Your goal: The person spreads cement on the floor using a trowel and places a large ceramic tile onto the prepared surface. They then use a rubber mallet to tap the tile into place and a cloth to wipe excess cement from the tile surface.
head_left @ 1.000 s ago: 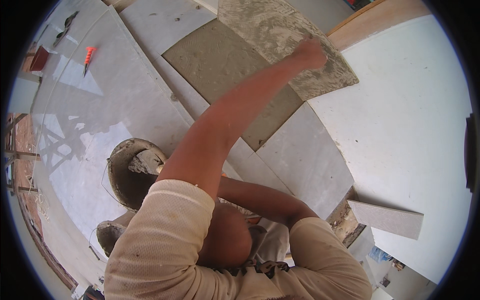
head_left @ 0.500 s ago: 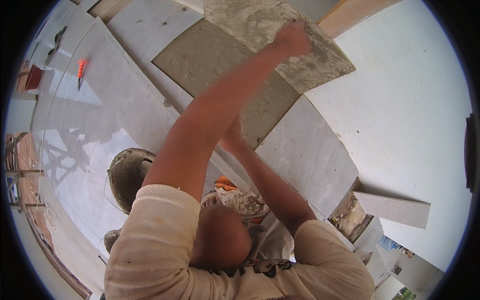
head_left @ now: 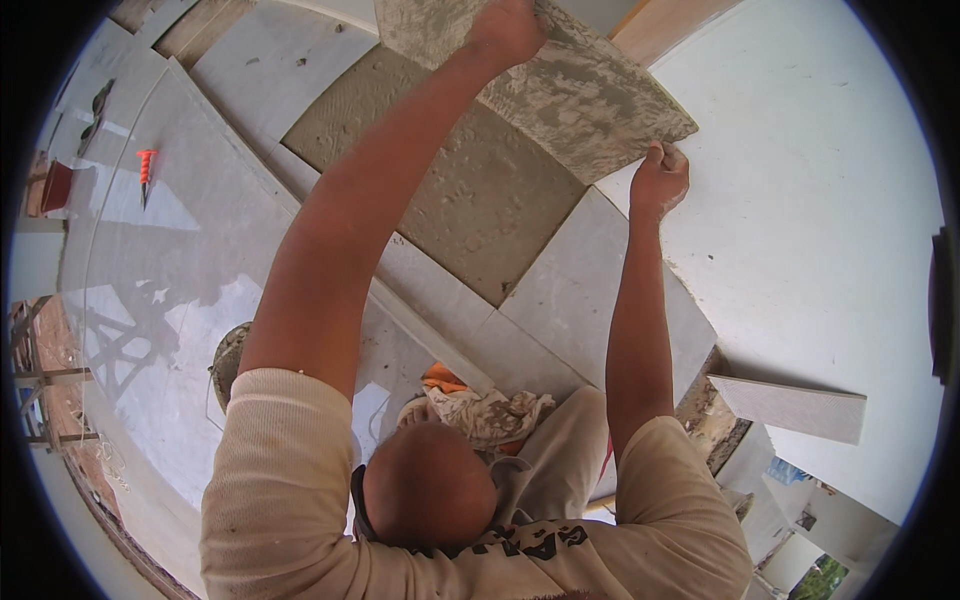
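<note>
A large square tile (head_left: 590,100) smeared with grey mortar stands tilted at the far side, its lower edge along the mortar bed (head_left: 470,200). My left hand (head_left: 508,35) is closed at the tile's upper edge, its fingers partly hidden at the top of the picture. At the tile's right corner, my right hand (head_left: 660,180) pinches the edge between thumb and fingers. Wet, dimpled mortar fills the square gap between laid pale grey tiles (head_left: 600,270).
A white wall (head_left: 800,200) rises on the right, with a narrow tile strip (head_left: 795,408) leaning on it. A long straight bar (head_left: 235,140) lies across the floor. Left are an orange-handled chisel (head_left: 146,175) and a mortar-caked bucket (head_left: 228,360). A dirty rag (head_left: 490,415) lies by my foot.
My left hand has moved left along the tile. My right hand has gone from the near side of the mortar bed up to the tile's right corner and taken hold of it.
</note>
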`<state>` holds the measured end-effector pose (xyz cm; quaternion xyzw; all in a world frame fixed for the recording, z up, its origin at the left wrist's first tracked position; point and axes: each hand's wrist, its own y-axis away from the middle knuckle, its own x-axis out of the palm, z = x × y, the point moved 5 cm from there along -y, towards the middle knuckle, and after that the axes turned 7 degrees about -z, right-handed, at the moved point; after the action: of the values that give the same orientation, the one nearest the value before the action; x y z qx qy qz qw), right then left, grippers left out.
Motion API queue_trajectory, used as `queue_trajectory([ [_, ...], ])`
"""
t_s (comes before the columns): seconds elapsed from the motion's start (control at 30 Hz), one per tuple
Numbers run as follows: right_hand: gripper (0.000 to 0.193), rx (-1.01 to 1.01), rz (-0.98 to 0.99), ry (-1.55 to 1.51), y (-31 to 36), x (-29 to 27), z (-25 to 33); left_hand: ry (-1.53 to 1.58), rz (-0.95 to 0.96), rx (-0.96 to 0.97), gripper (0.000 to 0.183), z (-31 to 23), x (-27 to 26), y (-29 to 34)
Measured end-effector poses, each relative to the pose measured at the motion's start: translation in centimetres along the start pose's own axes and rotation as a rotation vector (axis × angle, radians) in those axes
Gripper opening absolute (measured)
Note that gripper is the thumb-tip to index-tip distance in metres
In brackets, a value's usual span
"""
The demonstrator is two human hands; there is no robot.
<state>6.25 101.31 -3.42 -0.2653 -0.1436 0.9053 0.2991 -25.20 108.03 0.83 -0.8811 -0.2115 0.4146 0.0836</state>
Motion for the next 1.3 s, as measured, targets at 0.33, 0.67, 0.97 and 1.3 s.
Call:
queue_trajectory([
  [0.33, 0.036, 0.076, 0.061, -0.071, 2.2, 0.7, 0.6, -0.187, -0.04, 0.304, 0.05, 4.6, -0.5, 0.4],
  [0.67, 0.041, 0.258, 0.463, -0.134, 12.4, 2.5, 3.5, -0.003, 0.089, 0.122, 0.05, 2.2, -2.1, 2.2],
  [0.97, 0.043, 0.168, 0.018, -0.171, 3.9, -0.5, 0.3, -0.044, 0.038, 0.166, 0.051, 2.4, -2.0, 2.3],
  [1.3, 0.038, 0.069, 0.066, 0.013, -1.1, 0.0, -2.2, -0.154, -0.074, 0.21, 0.055, 4.0, 0.9, 0.0],
])
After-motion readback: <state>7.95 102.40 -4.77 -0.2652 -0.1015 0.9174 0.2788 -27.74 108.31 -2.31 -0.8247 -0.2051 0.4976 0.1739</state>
